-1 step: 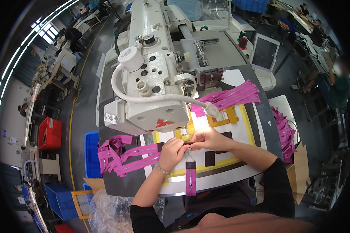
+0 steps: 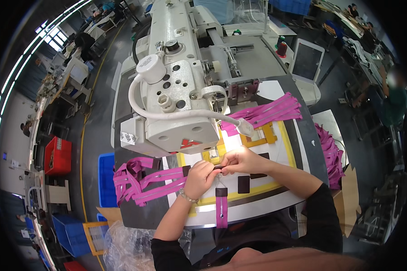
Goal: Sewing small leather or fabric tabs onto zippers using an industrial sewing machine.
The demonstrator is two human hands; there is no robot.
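My left hand (image 2: 198,180) and my right hand (image 2: 240,161) meet in front of the sewing machine's head, fingers closed in a pinch. Between their fingertips is a small dark brown patch (image 2: 218,167), mostly covered by the fingers. Just below them a short magenta zipper (image 2: 221,212) with a dark end tab lies toward the table's front edge, a thin loop of thread or cord above its tab. Dark rectangular patches (image 2: 243,184) rest near my right hand. Left of my left hand, magenta zipper strips (image 2: 160,176) with dark tabs lie in a loose pile.
The large white sewing machine (image 2: 176,122) stands over the table. Yellow clamp frames (image 2: 261,136) sit by more magenta zippers (image 2: 269,110). A further zipper heap (image 2: 328,156) lies at right. Blue bins (image 2: 106,178), clear plastic (image 2: 129,246) and a cardboard box (image 2: 346,203) flank the table.
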